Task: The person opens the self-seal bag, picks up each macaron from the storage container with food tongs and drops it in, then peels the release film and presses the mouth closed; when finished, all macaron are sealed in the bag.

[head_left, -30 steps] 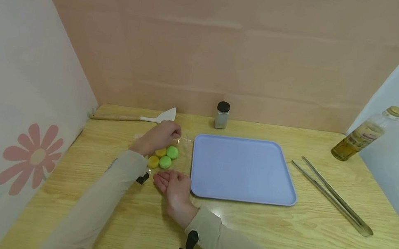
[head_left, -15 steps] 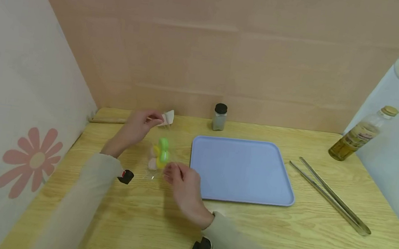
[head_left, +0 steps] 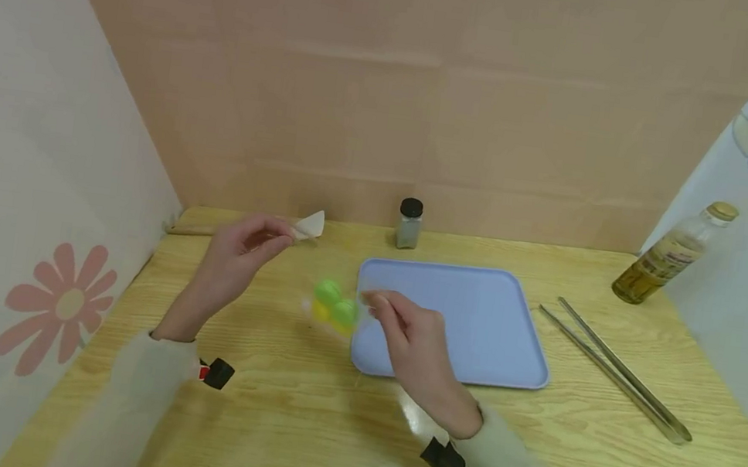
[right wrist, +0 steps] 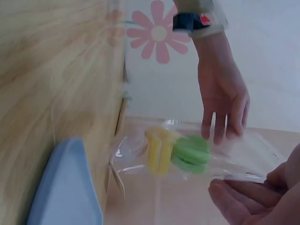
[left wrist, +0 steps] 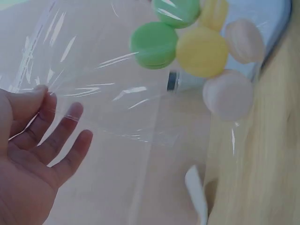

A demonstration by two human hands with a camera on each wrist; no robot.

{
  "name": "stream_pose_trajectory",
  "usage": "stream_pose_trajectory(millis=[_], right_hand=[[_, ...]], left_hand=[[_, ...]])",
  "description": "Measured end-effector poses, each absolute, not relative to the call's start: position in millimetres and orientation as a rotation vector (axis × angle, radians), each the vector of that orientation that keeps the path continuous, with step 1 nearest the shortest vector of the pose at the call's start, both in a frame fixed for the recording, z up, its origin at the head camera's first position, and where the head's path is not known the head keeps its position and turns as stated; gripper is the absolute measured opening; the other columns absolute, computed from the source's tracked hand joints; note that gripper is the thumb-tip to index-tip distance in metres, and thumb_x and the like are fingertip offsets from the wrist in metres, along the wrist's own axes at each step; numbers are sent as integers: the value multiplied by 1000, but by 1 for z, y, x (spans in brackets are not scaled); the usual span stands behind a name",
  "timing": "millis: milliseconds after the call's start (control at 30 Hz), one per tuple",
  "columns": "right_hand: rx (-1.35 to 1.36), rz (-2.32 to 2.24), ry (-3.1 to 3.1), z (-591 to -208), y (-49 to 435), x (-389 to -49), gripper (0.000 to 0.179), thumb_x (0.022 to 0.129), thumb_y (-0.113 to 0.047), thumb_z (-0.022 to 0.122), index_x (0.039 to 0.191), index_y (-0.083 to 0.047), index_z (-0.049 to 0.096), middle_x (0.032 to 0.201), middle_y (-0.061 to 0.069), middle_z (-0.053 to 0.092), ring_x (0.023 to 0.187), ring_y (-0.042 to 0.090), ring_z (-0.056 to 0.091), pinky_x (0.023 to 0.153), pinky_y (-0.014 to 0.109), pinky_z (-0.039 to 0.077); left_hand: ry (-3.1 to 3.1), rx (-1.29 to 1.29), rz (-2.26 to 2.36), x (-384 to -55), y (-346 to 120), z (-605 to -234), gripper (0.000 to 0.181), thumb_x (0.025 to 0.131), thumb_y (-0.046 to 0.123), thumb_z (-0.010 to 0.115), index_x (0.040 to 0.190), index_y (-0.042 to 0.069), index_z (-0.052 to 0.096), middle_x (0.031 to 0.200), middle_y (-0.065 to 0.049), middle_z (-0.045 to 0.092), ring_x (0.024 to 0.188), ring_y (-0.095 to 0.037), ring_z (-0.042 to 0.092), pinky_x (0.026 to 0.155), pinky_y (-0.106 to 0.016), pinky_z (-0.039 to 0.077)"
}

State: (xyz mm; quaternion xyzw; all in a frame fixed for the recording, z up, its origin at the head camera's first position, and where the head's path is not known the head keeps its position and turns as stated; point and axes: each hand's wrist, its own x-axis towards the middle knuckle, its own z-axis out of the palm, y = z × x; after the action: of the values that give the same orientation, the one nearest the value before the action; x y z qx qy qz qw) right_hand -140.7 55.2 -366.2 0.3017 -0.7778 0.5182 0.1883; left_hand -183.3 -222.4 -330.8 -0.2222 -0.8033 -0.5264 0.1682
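Note:
A clear plastic bag (left wrist: 117,84) with several macarons in it hangs stretched between both hands above the table. My left hand (head_left: 231,259) pinches one side of the bag between thumb and forefinger, the other fingers spread out in the left wrist view. With thumb and fingers, my right hand (head_left: 415,344) pinches the opposite side, over the left part of a pale blue tray (head_left: 455,317). Green macarons (left wrist: 154,45), yellow macarons (left wrist: 202,51) and pale pink macarons (left wrist: 228,95) lie together at the bag's bottom. They look blurred in the head view.
A wooden-handled spatula (head_left: 310,226) lies behind the left hand. Near the back stands a black-lidded jar (head_left: 409,226). To the right are metal tongs (head_left: 617,368) and a bottle of oil (head_left: 668,258) beside the side wall.
The bag of macarons has been lifted off the table and carried rightward to the tray's left edge. My right hand has moved right and up; the left hand has drawn back to the left.

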Motion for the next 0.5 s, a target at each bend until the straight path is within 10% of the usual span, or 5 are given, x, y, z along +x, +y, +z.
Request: stream_pose_trajectory(millis=[300, 500], right_hand=[[1021, 1649, -2026, -364, 98, -132, 26, 102, 11, 49, 104, 0, 74, 99, 12, 75, 87, 29, 74, 76, 36, 60], [1036, 1726, -2087, -366, 126, -119, 29, 102, 13, 47, 103, -1, 72, 94, 11, 76, 83, 26, 75, 70, 37, 61]], left_hand=[[-1941, -925, -1953, -151, -188, -353, 9, 102, -5, 53, 103, -8, 62, 112, -23, 71, 107, -38, 67, 96, -42, 53], [-1796, -975, -2126, -131, -164, -373, 10, 103, -6, 50, 102, -7, 59, 99, -8, 76, 94, -19, 72, 89, -31, 53]])
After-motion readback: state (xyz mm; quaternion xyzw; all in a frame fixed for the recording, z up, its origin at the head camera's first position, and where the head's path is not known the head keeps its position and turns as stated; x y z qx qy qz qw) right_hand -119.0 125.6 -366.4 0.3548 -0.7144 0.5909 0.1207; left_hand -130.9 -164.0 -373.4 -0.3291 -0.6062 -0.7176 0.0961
